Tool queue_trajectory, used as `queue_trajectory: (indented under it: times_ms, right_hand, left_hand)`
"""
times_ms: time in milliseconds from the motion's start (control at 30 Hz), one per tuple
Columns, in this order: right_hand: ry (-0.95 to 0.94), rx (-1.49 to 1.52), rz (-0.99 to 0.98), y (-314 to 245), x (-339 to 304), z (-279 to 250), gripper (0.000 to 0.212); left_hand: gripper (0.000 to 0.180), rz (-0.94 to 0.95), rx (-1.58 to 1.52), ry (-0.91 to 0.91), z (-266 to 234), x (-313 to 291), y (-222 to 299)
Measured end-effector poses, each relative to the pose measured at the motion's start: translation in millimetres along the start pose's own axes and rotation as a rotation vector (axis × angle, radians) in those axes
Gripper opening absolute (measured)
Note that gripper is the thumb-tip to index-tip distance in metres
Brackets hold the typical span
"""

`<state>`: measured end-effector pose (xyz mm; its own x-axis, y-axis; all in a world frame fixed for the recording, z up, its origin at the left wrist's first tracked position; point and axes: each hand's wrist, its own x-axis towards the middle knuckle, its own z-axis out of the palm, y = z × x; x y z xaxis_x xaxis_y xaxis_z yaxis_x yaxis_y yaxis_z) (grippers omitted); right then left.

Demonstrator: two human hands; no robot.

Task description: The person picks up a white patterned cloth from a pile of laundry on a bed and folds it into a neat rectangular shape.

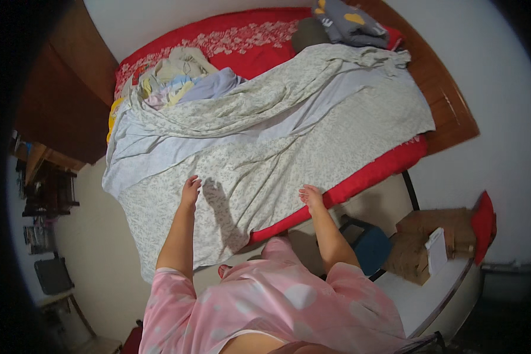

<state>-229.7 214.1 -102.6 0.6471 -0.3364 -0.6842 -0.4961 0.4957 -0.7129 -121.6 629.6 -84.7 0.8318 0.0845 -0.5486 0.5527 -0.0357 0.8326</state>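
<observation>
White leaf-print fabric sheet (pixel 360 118): long axis 8-to-2 o'clock. From view centre, left hand (pixel 191 192) at 9, right hand (pixel 311 196) at 4; fingers apart.

I find the pale cover (pixel 259 162), printed with small grey sprigs, lying creased across the bed (pixel 389 162); its far part is bunched lengthwise, its near-left edge hangs down.

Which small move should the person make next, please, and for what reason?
Probably, the bare right hand should grasp the near edge of the wide white cloth with small grey print. That hand looks open and empty, beside this edge, where the long red fabric side of the bed shows uncovered. The cloth also lies creased between this hand and the bare left hand.
</observation>
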Motion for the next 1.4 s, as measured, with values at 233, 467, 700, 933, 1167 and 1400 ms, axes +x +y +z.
queue_trajectory:
  times_ms: [233, 467, 700, 933, 1167, 1400]
  right_hand:
    - [-0.043, -0.147, 0.170, -59, 150, -9, 0.021]
    - [0.026, -0.210, 0.206, -77, 284, 19, 0.026]
    - [0.020, -0.017, 0.359, -63, 346, 44, 0.024]
    - [0.050, 0.110, 0.062, -107, 314, 62, 0.017]
    - [-0.100, 0.229, -0.002, -155, 324, 90, 0.014]
    - [-0.284, 0.218, 0.209, -121, 308, 140, 0.011]
  left_hand:
    - [0.027, -0.169, -0.229, 0.230, 70, 76, 17]
    - [0.033, -0.428, -0.350, 0.488, 82, 115, 22]
    - [0.047, -0.516, -0.395, 0.569, 67, 121, 12]
    - [0.052, -0.592, -0.467, 0.549, 54, 123, 7]
    - [0.035, -0.387, -0.734, 0.654, 41, 140, 15]
    - [0.022, -0.085, -0.630, 0.417, 38, 99, 41]
